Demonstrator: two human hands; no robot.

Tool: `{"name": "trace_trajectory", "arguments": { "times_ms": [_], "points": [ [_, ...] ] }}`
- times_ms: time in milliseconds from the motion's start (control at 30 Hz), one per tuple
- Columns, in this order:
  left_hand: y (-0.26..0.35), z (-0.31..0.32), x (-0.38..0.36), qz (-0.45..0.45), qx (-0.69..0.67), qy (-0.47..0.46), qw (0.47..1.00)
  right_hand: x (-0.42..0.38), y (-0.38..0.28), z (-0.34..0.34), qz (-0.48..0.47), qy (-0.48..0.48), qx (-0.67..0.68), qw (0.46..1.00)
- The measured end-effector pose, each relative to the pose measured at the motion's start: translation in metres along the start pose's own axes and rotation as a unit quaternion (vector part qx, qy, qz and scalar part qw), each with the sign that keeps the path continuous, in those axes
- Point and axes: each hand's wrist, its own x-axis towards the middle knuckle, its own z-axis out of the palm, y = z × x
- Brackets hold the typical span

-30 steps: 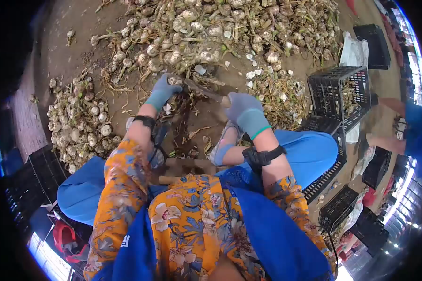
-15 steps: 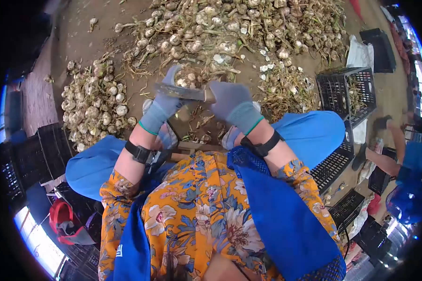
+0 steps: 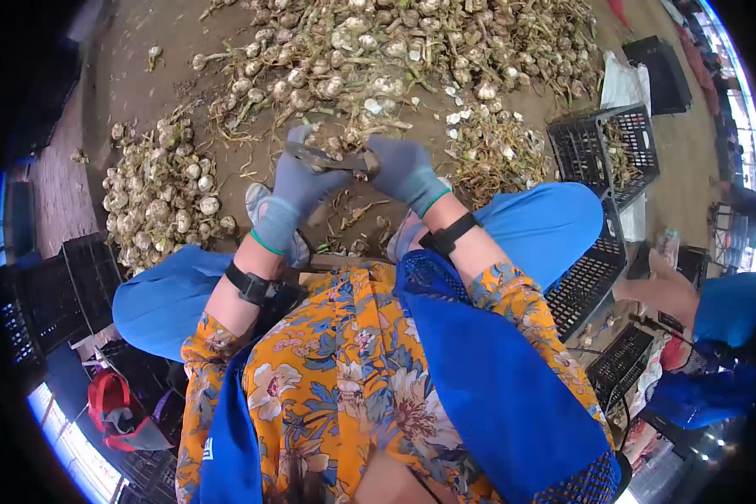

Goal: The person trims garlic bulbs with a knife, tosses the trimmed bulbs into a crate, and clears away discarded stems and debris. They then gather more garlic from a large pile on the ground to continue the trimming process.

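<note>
My right hand (image 3: 401,170), in a grey glove, is closed around the handle of a knife. Its dark blade (image 3: 315,157) points left across the front of my left hand (image 3: 304,181). That hand, gloved too, has its fingers curled and its thumb stretched toward the right hand. It appears closed on a garlic bulb, mostly hidden behind the blade and fingers. Beyond both hands spreads a large heap of garlic with stalks (image 3: 378,63). Trimmed bulbs lie in a pile (image 3: 160,197) to the left, and cut stalks and roots (image 3: 500,155) to the right.
Black plastic crates (image 3: 601,155) stand beyond my right knee, and more dark crates (image 3: 92,273) are on the left. A red and grey item (image 3: 113,403) lies at lower left. Another person's arm (image 3: 664,290) shows at the right edge.
The knife has swung so that its blade tip tilts up to the left. My hands have drawn closer together, and the whole view has shifted slightly.
</note>
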Motion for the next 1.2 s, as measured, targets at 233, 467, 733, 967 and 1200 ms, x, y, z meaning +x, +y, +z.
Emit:
{"name": "trace_trajectory", "arguments": {
  "times_ms": [233,467,733,967,1200],
  "points": [
    [-0.007,0.012,-0.006,0.013,-0.03,0.02,0.999,0.006,0.021,0.028,-0.027,0.034,0.006,0.999],
    [-0.015,0.026,-0.005,-0.016,-0.141,0.008,0.99,0.005,0.041,0.045,-0.075,0.103,0.044,0.991],
    [-0.008,0.03,-0.007,0.026,-0.098,0.018,0.995,0.002,0.048,0.047,-0.08,0.116,0.051,0.989],
    [0.023,0.023,-0.014,0.017,-0.041,0.012,0.999,0.008,0.065,0.051,0.029,0.012,0.038,0.999],
    [0.038,-0.019,-0.006,-0.043,-0.071,0.068,0.994,0.034,0.057,-0.05,0.157,0.065,0.009,0.985]
  ]
}}
